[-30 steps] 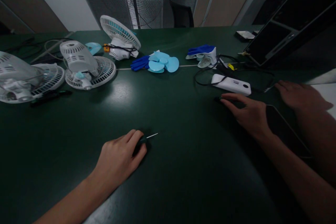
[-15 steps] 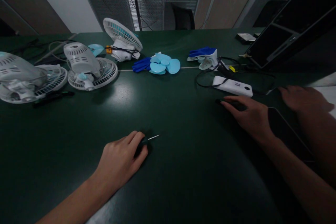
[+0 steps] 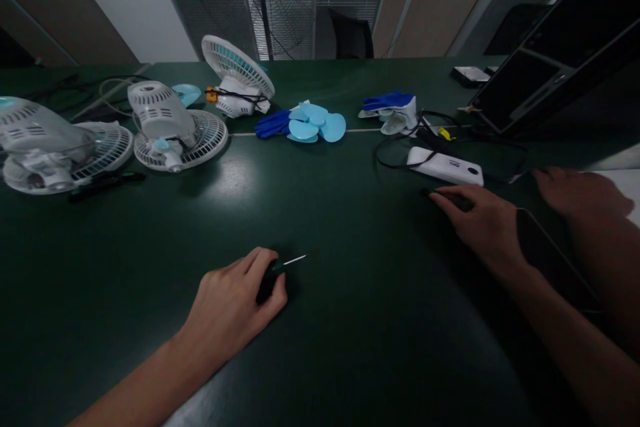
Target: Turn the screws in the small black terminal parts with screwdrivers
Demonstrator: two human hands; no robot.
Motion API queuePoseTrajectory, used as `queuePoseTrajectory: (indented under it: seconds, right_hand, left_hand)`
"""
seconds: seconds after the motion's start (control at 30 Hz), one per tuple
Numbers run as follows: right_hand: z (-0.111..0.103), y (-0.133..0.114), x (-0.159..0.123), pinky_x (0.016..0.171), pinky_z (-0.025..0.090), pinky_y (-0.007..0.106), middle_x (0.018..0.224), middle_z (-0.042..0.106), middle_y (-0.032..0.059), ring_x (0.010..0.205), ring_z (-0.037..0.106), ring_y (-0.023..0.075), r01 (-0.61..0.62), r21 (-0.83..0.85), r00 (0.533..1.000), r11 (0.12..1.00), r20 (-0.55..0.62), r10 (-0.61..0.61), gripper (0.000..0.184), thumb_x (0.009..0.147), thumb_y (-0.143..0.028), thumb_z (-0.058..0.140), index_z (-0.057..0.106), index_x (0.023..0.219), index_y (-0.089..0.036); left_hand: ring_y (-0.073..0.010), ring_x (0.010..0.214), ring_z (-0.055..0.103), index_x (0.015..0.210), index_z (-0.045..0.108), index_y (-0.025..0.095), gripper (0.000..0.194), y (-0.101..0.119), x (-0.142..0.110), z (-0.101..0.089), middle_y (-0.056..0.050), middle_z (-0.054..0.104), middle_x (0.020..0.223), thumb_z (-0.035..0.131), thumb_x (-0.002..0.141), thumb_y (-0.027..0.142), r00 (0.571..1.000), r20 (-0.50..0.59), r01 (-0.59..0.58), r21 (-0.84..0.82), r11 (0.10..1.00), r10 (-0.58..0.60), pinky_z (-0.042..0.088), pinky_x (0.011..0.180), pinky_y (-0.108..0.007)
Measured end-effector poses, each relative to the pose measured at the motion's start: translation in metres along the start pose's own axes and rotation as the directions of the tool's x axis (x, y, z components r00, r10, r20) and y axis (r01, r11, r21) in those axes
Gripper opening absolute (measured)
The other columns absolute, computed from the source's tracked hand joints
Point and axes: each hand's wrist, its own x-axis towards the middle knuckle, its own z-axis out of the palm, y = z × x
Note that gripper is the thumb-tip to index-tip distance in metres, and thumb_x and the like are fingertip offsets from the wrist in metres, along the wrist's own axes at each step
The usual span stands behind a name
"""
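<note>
"In the left hand (image 3: 237, 297)?"
"Gripped knuckles-up: a screwdriver (image 3: 280, 267), dark handle mostly covered by curled fingers, shaft pointing right over the green table (image 3: 350, 347)."
"And in the right hand (image 3: 483, 221)?"
"Pinched between thumb and fingertips, just beside the white device (image 3: 445, 167): a small dark thing (image 3: 427, 193), perhaps a tool, too dim to tell. Cut off by the frame: both forearms (image 3: 150, 373)."

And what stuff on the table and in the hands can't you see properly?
All in the head view:
- Screwdriver: most of its handle is hidden by the left hand.
- Small dark object: too dark to name, partly covered by the right hand.
- Leftmost white fan: cut off by the left edge.
- White oblong device: its print is too small to read.
</note>
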Motion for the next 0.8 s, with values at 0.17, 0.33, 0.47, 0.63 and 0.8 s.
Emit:
queuePoseTrajectory:
  seconds: [0.17,0.33,0.47,0.63,0.8]
  right_hand:
    - [-0.002,-0.039,-0.007,0.072,0.057,0.039,0.104,0.073,0.0066,0.086,0.070,0.0230,0.077,0.190,0.981,0.979,0.160,-0.108,0.027,0.093,-0.044,0.066,0.072,0.111,-0.025]
    - [-0.009,-0.113,-0.032,0.080,0.056,0.034,0.112,0.070,0.0054,0.097,0.067,0.0192,0.155,0.493,0.838,0.856,0.393,-0.378,0.022,0.096,-0.032,0.064,0.069,0.116,-0.026]
    - [-0.009,-0.146,-0.047,0.083,0.052,0.037,0.109,0.070,0.0045,0.098,0.065,0.0193,0.247,0.568,0.759,0.785,0.390,-0.521,0.020,0.096,-0.030,0.064,0.069,0.115,-0.025]
    - [-0.008,-0.151,-0.050,0.081,0.048,0.037,0.103,0.071,0.0044,0.093,0.064,0.0192,0.261,0.590,0.746,0.764,0.379,-0.548,0.018,0.096,-0.031,0.064,0.069,0.112,-0.024]
    - [-0.010,-0.152,-0.052,0.082,0.046,0.037,0.104,0.071,0.0035,0.094,0.063,0.0186,0.252,0.616,0.712,0.746,0.404,-0.574,0.019,0.096,-0.032,0.063,0.069,0.113,-0.025]
  left_hand:
    - [-0.0182,0.068,0.069,0.119,0.049,0.020,0.025,-0.001,0.000,-0.002,-0.003,0.071,0.090,0.041,0.101,0.036,1.000,0.002,-0.010,-0.073,0.997,0.010,0.052,0.060,-0.031]
    - [-0.0178,0.083,0.070,0.124,0.051,0.020,0.025,0.000,-0.001,-0.001,-0.006,0.068,0.105,0.045,0.101,0.028,0.971,-0.060,-0.235,-0.097,0.967,0.230,0.057,0.067,-0.031]
    - [-0.0179,0.086,0.068,0.127,0.056,0.019,0.029,0.000,-0.004,-0.002,-0.007,0.068,0.107,0.050,0.099,0.021,0.929,-0.118,-0.362,-0.085,0.928,0.351,0.057,0.066,-0.030]
    - [-0.0188,0.089,0.067,0.129,0.060,0.020,0.032,-0.001,-0.005,-0.003,-0.007,0.068,0.107,0.053,0.097,0.020,0.901,-0.170,-0.409,-0.024,0.912,0.400,0.059,0.068,-0.031]
    - [-0.0195,0.091,0.066,0.134,0.057,0.021,0.036,-0.002,-0.004,-0.002,-0.008,0.067,0.110,0.053,0.098,0.019,0.893,-0.145,-0.434,-0.033,0.900,0.426,0.059,0.070,-0.032]
